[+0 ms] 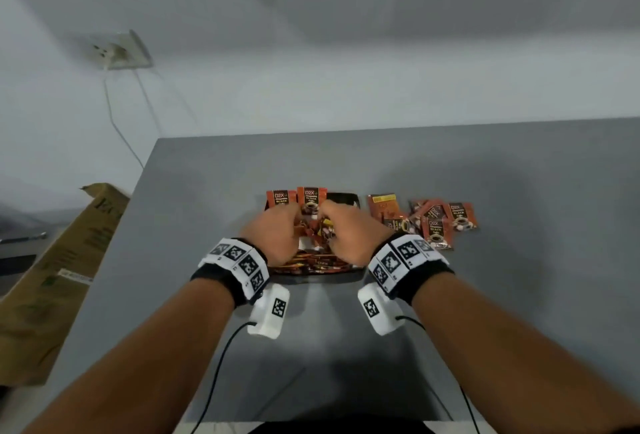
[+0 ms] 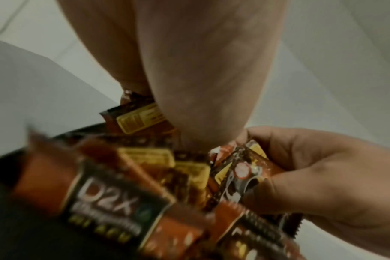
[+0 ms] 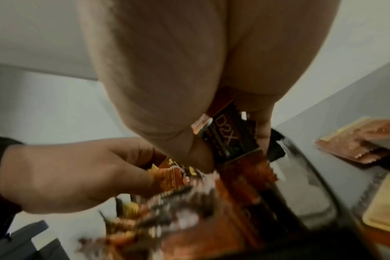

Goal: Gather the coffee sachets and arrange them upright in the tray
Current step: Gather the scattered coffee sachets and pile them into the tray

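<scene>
Two hands are down in the black tray (image 1: 349,198), and both have their fingers curled onto sachets. My left hand (image 1: 273,229) pinches the tops of the sachets at the tray's left side. My right hand (image 1: 348,231) grips a sachet (image 3: 228,139) between thumb and fingers, label outward, so I can stand it on its bottom edge instead of letting it flop.

I hold with both because these packets are thin and slippery. I judge that the row needs a brace on one side while the next one slides in. A pair of sachets (image 1: 298,199) already stands upright at the 12 o'clock end, leaning on the far wall. Those nearer me, at 6 o'clock, lie jumbled and tilted.

The loose pile (image 1: 436,222) waits on the grey table (image 1: 519,295) at 3 o'clock, just beside the tray and flat, some overlapping. So I would say the task is partway done.

For room: the tray's right rim stands between my right hand and that pile, so I must lift over it. The table's left edge is at 9 o'clock with a cardboard box (image 1: 62,260) beyond it, well apart from the tray. Open table lies to the right and toward me.
</scene>
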`<state>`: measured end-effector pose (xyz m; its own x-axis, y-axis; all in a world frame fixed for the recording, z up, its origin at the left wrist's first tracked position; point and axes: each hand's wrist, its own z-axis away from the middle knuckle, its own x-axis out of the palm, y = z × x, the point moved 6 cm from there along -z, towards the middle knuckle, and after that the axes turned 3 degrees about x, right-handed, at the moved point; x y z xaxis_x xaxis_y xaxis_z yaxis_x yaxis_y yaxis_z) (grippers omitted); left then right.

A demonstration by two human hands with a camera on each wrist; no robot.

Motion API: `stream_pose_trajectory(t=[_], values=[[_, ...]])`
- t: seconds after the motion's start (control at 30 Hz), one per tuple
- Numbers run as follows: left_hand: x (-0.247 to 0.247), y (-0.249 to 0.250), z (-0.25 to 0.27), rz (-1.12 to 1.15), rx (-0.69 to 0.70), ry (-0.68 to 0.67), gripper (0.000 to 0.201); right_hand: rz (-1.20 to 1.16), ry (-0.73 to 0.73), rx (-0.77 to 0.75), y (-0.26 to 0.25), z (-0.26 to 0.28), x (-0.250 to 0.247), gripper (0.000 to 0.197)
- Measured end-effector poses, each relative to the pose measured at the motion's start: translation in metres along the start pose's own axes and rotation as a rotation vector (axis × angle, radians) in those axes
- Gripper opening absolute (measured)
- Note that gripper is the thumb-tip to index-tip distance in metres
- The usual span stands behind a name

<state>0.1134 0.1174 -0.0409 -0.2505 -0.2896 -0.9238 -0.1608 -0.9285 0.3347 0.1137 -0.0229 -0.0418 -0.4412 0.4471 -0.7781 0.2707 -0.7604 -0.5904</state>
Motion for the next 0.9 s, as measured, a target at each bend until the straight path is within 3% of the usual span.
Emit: stream_pose_trajectory(t=[0.1,0.23,0.3,0.47,0.57,0.7,0.9], values=[[0.014,-0.005,0.003,0.02,0.003,-0.062,0.01,0.044,-0.058,0.019,-0.001,-0.002,0.016,0.036],[0.008,-0.006,0.006,0.108,0.023,-0.129,0.02,-0.06,-0.095,0.079,-0.003,0.007,0.017,0.062],[0.003,-0.008,0.009,0.135,0.033,-0.169,0.022,-0.1,-0.062,0.126,0.003,0.01,0.016,0.064],[0.014,-0.006,0.016,0.211,0.091,-0.27,0.047,0.191,-0.117,0.124,0.01,0.012,0.031,0.07],[0.022,-0.006,0.015,0.204,0.137,-0.235,0.062,0.286,-0.121,0.079,0.0,0.012,0.035,0.085],[0.013,-0.012,0.014,0.251,0.186,-0.106,0.067,0.108,-0.046,0.106,0.008,0.013,0.025,0.101],[0.024,-0.018,0.014,0.182,0.197,-0.145,0.09,0.317,-0.002,0.007,0.003,0.016,0.038,0.078]])
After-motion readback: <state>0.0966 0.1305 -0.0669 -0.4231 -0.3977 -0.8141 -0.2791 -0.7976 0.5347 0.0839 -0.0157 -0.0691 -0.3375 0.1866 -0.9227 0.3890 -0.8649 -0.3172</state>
